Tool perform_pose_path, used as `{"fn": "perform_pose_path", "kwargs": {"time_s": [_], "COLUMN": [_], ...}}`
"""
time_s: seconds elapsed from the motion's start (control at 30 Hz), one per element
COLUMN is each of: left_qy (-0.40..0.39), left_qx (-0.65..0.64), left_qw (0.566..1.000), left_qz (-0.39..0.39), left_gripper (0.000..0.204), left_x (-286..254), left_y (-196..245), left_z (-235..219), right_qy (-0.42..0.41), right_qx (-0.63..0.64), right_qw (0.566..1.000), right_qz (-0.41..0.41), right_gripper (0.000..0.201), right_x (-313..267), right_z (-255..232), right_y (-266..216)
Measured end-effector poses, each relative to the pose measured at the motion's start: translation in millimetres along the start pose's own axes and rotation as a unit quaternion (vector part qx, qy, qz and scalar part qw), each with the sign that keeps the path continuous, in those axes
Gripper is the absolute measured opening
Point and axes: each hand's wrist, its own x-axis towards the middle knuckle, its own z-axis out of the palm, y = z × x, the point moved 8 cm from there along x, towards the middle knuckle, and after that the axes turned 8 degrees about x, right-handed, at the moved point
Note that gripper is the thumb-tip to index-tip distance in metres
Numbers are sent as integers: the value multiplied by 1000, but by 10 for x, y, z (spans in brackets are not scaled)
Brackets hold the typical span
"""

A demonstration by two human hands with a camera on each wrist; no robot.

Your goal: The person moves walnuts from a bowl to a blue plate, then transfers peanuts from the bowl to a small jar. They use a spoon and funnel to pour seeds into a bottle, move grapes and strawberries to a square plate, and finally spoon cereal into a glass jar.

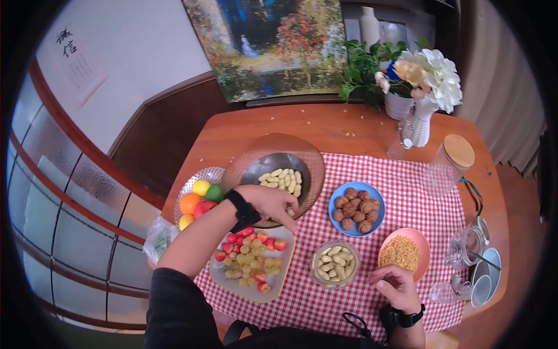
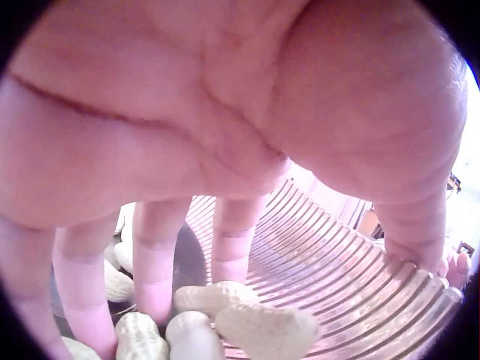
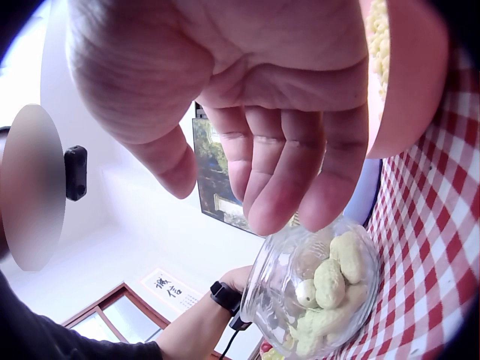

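Observation:
My left hand [image 1: 270, 203] reaches over the near rim of a ribbed glass bowl [image 1: 235, 166] holding unshelled peanuts [image 1: 285, 180]. In the left wrist view its fingers [image 2: 154, 262] point down among the peanuts [image 2: 270, 330], with the thumb apart from them beside the ribbed wall. My right hand [image 1: 398, 286], loosely bent and holding nothing, hovers by the near edge of a pink bowl [image 1: 423, 250] of small yellow pieces. Left of it stands a glass jar [image 3: 262, 285] with more peanuts [image 3: 330, 285] inside.
A tray [image 1: 256, 294] of grapes and small red fruit lies below my left forearm, fruit [image 1: 200, 187] to its left. A blue plate [image 1: 365, 230] of walnuts sits mid-table. Glass jars [image 1: 462, 247] stand at the right, a lidded jar [image 1: 444, 168] and vase [image 1: 421, 128] farther back.

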Motion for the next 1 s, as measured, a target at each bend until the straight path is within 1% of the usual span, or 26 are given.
{"fn": "perform_pose_path", "kwargs": {"time_s": [0.03,0.07,0.13,0.17,0.2,0.27,0.3,0.37,0.63,0.7,0.73,0.8,0.83,0.87,0.93,1.0], "left_qy": [16,20,27,59,60,168,169,208,275,301,304,350,389,392,380,311], "left_qx": [3,-1,5,28,27,133,133,138,108,88,87,72,33,31,-57,-46], "left_qw": [1000,1000,1000,997,997,967,967,963,944,934,934,915,901,900,890,902], "left_qz": [4,1,11,33,35,136,136,102,144,170,167,189,191,186,244,296], "left_gripper": [69,69,63,55,55,44,44,37,26,22,22,21,20,20,19,21], "left_x": [6,-8,-46,-88,-69,-84,-118,-221,-341,-388,-396,-515,-637,-707,-791,-793], "left_y": [3,4,81,151,127,239,277,346,454,478,471,521,540,605,807,1073], "left_z": [-1,4,0,-20,25,-17,15,2,-31,-58,-71,-161,-211,-193,-128,105], "right_qy": [10,22,18,17,17,16,15,12,2,23,18,28,21,17,10,8], "right_qx": [3,5,-5,9,23,19,16,14,-5,-7,-8,-2,-2,10,22,8], "right_qw": [1000,1000,1000,1000,1000,1000,1000,1000,1000,1000,1000,999,1000,1000,1000,1000], "right_qz": [-1,-1,2,8,13,12,11,8,12,-15,-15,-17,-16,-5,9,2], "right_gripper": [22,22,21,19,18,18,18,18,19,22,22,22,22,20,19,19], "right_x": [-3,-8,-8,-13,-18,-13,-9,-3,9,7,5,0,-2,-7,-3,-5], "right_z": [-22,-52,-51,-34,-24,-20,-16,-7,37,12,24,23,35,36,40,30], "right_y": [26,40,34,25,22,23,24,18,-7,-7,-7,-29,-38,-30,1,5]}}
